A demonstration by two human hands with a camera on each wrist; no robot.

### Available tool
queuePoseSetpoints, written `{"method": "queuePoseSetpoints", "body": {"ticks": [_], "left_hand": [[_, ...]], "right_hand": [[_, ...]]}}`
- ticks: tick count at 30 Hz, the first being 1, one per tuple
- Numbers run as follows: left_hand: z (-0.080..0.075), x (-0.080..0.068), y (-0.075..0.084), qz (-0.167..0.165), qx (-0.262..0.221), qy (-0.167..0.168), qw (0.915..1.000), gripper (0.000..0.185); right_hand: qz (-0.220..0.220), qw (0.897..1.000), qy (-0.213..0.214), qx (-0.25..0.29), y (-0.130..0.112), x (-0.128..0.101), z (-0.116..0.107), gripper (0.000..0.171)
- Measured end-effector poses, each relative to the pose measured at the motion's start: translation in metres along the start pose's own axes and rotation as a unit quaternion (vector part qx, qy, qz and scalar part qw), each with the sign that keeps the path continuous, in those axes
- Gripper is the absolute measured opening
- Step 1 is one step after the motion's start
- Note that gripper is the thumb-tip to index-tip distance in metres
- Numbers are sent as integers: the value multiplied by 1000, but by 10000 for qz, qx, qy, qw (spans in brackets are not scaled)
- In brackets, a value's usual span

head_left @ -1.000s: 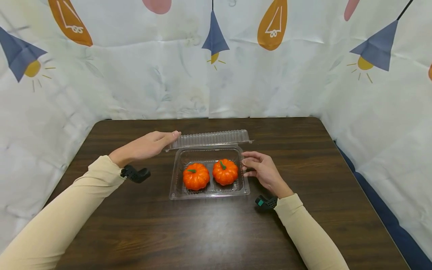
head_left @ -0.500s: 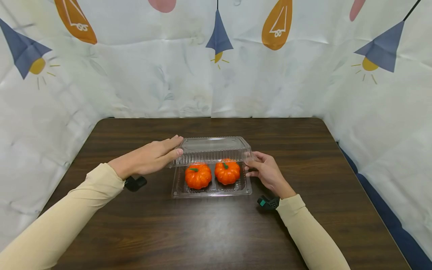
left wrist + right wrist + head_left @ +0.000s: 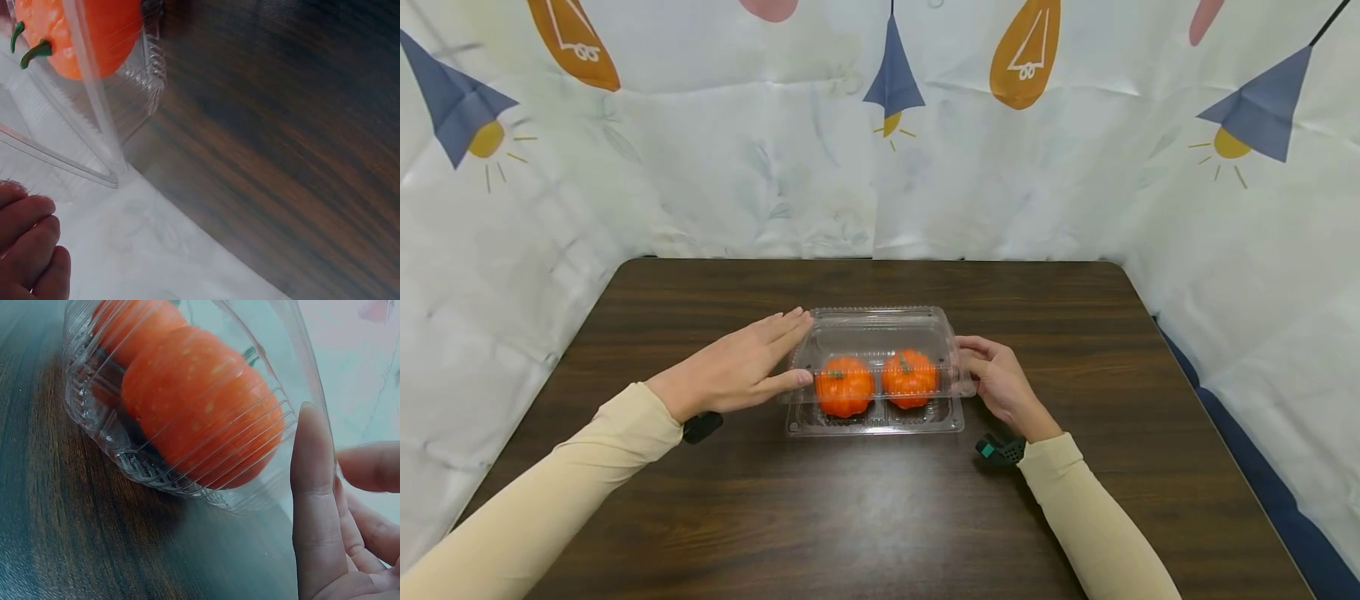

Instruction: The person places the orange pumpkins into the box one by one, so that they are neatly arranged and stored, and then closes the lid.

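A clear hinged plastic container [image 3: 874, 427] sits mid-table with two small orange pumpkins inside, the left pumpkin [image 3: 844, 398] and the right pumpkin [image 3: 910, 385]. Its ribbed lid [image 3: 880, 329] slants over them, the front edge still apart from the base. My left hand [image 3: 737, 367] lies with straight fingers against the lid's left side. At the right side, my right hand [image 3: 1000, 383] pinches the container's edge between thumb and fingers. In the right wrist view, the thumb [image 3: 315, 494] lies along the clear edge. Green stems [image 3: 34, 53] show in the left wrist view.
The dark wood-grain table [image 3: 865, 517] extends around the container. White patterned curtains [image 3: 737, 183] hang close behind it and along both sides. Dark blue fabric [image 3: 1247, 458] shows beyond the right edge. A black wrist camera [image 3: 1000, 450] sits on the right wrist.
The lid has swung from standing back behind the base to leaning forward over the pumpkins. My left hand has moved forward and down with it. The right hand stays at the container's right side.
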State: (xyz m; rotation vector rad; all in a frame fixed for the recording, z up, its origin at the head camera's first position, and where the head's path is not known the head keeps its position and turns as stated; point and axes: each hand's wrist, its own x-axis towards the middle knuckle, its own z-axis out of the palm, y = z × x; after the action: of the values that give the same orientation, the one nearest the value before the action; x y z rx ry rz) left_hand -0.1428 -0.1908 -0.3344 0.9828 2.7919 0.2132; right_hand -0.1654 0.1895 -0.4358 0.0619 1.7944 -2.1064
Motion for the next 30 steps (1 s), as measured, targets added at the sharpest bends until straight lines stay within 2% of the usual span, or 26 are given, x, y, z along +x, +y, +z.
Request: {"method": "queuePoseSetpoints", "body": {"ticks": [8,11,15,21,30], "left_hand": [[10,-4,1,223,402,389,9982,86],[16,-5,0,364,557,616,9959,86],[22,-6,0,538,768,906,9915,87],[33,-8,1,585,1019,1090,9871,90],[46,-9,1,624,1147,1347,9822,93]], "right_hand": [[248,9994,245,55,-5,-2,3,41],[228,9994,240,64,-6,-2,3,47],[256,9992,299,-123,-6,-2,2,53],[208,9985,328,-392,-6,-4,0,56],[323,9941,262,-1006,-3,-16,-4,61]]}}
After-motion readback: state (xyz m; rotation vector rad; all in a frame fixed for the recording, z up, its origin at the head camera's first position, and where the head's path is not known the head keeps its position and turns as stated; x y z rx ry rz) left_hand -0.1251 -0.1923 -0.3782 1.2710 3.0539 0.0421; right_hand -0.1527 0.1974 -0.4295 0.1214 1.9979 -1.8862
